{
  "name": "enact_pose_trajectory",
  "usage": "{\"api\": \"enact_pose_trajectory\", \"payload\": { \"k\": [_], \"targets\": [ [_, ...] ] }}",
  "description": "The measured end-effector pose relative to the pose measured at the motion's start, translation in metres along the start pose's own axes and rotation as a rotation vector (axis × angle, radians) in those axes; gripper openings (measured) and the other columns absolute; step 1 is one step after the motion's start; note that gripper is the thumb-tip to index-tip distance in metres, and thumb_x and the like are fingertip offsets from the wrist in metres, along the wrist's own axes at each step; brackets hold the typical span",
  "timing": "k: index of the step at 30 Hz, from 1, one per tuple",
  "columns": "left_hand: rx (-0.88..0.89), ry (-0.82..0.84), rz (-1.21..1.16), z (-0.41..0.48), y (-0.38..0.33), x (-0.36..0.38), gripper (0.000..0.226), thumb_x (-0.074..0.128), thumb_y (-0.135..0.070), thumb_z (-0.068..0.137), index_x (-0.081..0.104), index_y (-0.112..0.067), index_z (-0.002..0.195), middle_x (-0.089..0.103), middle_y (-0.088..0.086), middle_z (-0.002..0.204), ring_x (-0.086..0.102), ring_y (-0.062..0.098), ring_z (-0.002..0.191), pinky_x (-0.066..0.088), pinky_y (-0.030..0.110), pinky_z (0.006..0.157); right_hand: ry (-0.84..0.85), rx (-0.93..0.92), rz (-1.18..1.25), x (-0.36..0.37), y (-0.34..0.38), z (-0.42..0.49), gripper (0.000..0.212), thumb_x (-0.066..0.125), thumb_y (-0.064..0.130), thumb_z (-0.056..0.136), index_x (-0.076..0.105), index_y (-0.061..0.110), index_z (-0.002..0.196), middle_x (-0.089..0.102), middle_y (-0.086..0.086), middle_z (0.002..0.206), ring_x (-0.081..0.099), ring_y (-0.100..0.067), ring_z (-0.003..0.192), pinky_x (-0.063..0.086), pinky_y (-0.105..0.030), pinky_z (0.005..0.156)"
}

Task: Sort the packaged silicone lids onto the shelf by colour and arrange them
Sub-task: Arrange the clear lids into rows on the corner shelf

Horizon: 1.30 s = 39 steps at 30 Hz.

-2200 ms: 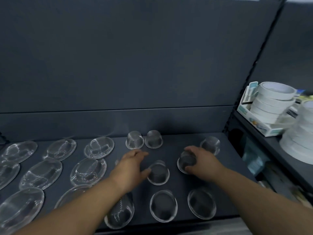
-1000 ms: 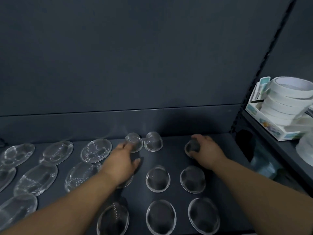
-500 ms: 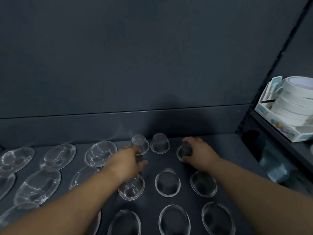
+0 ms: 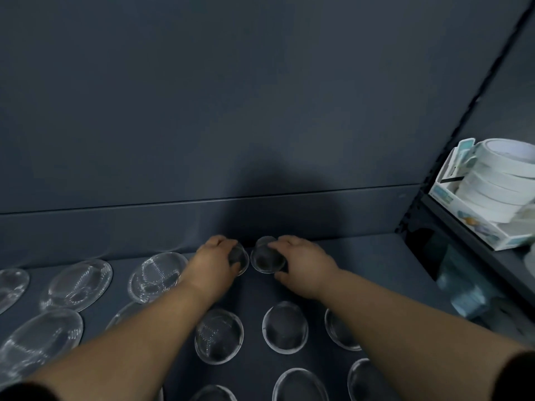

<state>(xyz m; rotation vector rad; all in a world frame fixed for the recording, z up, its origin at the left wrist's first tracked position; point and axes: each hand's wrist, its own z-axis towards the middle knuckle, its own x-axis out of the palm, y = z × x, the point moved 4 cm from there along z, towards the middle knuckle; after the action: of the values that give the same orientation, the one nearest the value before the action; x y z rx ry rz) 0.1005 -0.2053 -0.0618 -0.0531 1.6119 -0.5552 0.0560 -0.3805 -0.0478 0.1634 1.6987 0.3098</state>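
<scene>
1. Dark grey shelf [image 4: 376,264] w/ matching back panel [image 4: 202,111]; box of white tape rolls [image 4: 492,192] to right of panel.
2. Just in front of panel, side by side: left lid [image 4: 239,257] & right lid [image 4: 265,257], small, clear. Round, so no long axis; tilt unclear.
3. Farther from panel: rows of larger clear lids [image 4: 218,340].
4. Both forearms stretched toward panel; left hand [image 4: 214,264] curled round left lid, right hand [image 4: 304,266] gripping right lid.

Lids [image 4: 218,340] in rows on shelf [image 4: 376,270], tape box [image 4: 474,224] at R.
</scene>
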Motion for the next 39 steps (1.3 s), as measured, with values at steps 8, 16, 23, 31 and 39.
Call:
{"api": "enact_pose_trajectory", "payload": {
  "k": [8, 16, 23, 31, 39],
  "targets": [
    [0.028, -0.013, -0.047, 0.000, -0.001, -0.003, 0.050, 0.064, -0.025, 0.087, 0.051, -0.021, 0.134, 0.044, -0.002, 0.138, 0.049, 0.017, 0.122, 0.033, 0.021, 0.102, -0.011, 0.057, -0.009, -0.007, 0.009, 0.004, 0.040, 0.065, 0.039, 0.084, 0.046, 0.023, 0.116, 0.051, -0.002, 0.122, 0.052, -0.023, 0.110, 0.037, -0.030, 0.087],
    [0.031, 0.003, -0.046, -0.010, 0.003, -0.002, 0.047, 0.067, -0.025, 0.085, 0.054, -0.021, 0.131, 0.047, -0.002, 0.134, 0.054, 0.017, 0.117, 0.036, 0.021, 0.100, -0.019, 0.056, 0.019, -0.001, 0.009, -0.002, 0.035, 0.067, 0.038, 0.081, 0.047, 0.024, 0.107, 0.054, 0.001, 0.114, 0.054, -0.022, 0.104, 0.040, -0.030, 0.087],
    [0.009, -0.016, -0.032, -0.020, -0.004, -0.004, 0.054, 0.066, -0.026, 0.085, 0.050, -0.019, 0.135, 0.043, 0.002, 0.142, 0.046, 0.020, 0.128, 0.031, 0.023, 0.107, -0.039, 0.017, 0.027, -0.011, 0.002, -0.017, 0.043, 0.062, 0.043, 0.085, 0.049, 0.027, 0.123, 0.054, 0.002, 0.126, 0.049, -0.022, 0.116, 0.034, -0.031, 0.101],
    [0.080, -0.065, -0.066, -0.036, -0.045, 0.004, 0.060, 0.059, -0.030, 0.091, 0.037, -0.023, 0.145, 0.028, 0.003, 0.154, 0.030, 0.021, 0.140, 0.022, 0.025, 0.114, 0.003, 0.062, 0.111, -0.016, -0.054, -0.042, 0.055, 0.065, 0.033, 0.085, 0.047, 0.026, 0.136, 0.043, 0.001, 0.142, 0.043, -0.016, 0.129, 0.031, -0.022, 0.107],
    [0.114, -0.004, -0.036, -0.028, -0.064, 0.020, 0.049, 0.057, -0.020, 0.091, 0.047, -0.031, 0.138, 0.047, 0.001, 0.139, 0.046, 0.018, 0.126, 0.031, 0.022, 0.105, -0.017, 0.066, 0.096, 0.001, -0.072, -0.046, 0.060, 0.062, 0.020, 0.087, 0.040, 0.033, 0.141, 0.032, 0.000, 0.150, 0.037, -0.018, 0.135, 0.028, -0.027, 0.113]
  ]
}}
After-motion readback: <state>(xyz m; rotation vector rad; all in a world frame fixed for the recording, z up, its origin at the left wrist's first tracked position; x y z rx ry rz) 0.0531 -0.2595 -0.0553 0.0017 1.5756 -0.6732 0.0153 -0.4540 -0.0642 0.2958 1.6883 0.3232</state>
